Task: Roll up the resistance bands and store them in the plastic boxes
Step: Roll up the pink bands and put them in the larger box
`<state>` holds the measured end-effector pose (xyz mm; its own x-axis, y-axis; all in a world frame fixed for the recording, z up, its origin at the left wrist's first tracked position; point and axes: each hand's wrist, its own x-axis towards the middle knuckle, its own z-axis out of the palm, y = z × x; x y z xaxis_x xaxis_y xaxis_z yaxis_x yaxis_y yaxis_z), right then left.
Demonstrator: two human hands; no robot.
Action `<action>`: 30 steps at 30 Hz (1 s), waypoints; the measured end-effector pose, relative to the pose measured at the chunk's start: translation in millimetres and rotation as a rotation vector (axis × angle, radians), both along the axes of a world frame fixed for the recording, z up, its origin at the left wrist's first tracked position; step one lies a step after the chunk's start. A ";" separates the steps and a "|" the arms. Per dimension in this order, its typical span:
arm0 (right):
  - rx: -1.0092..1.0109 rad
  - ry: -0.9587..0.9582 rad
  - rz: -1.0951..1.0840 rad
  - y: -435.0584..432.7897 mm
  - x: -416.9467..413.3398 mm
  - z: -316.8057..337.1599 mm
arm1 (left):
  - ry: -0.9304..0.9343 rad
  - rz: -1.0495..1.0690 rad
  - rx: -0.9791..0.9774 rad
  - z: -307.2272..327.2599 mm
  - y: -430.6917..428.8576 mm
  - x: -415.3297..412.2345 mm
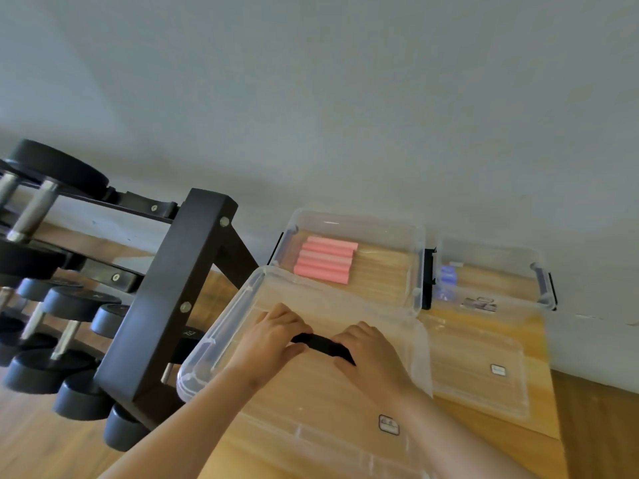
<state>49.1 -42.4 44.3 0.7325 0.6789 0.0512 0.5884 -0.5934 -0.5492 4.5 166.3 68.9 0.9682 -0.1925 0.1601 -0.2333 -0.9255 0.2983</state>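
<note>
Black resistance band gripped at both ends over clear lid, left hand and right hand both curled round it. Likely to spring unrolled on slack grip. Open box with pink rolls just behind, room beside them; dumbbell rack close on left.

Blk band ends hidden under hands.

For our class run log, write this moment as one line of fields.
left hand: grips black band | right hand: grips it too | band: not yet boxed | stored: pink rolls in box
</note>
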 end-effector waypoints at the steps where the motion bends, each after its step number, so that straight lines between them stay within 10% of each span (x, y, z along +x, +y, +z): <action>1: 0.007 -0.002 -0.004 -1.4 2.6 2.9 | 0.010 -0.001 -0.016 2.6 -0.1 3.6; 30: -0.007 -0.229 -0.375 46.3 207.4 -99.4 | 0.005 0.006 -0.256 -124.4 22.2 246.2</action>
